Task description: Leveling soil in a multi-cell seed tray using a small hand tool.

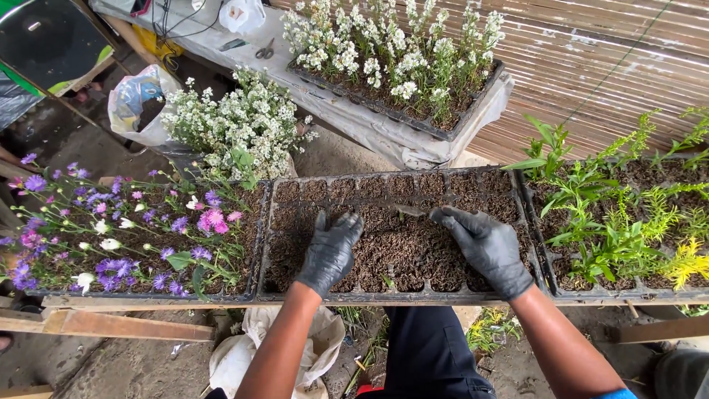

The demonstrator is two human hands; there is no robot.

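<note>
A black seedling tray (273,222) filled with dark soil lies in front of me on a wooden rail. My left hand (330,251), in a black glove, rests flat on the soil left of the tray's middle, fingers loosely apart. My right hand (487,247), also gloved, grips a small metal tool (408,210) whose blade points left into the soil near the tray's middle rows. The back cells of the tray are partly hollow; the front area is heaped with loose soil.
A tray of purple, pink and white flowers (118,236) stands at the left, a tray of green and yellow plants (628,214) at the right. White-flowered trays (399,52) sit behind on a covered bench with scissors (264,50). White bags (136,103) lie nearby.
</note>
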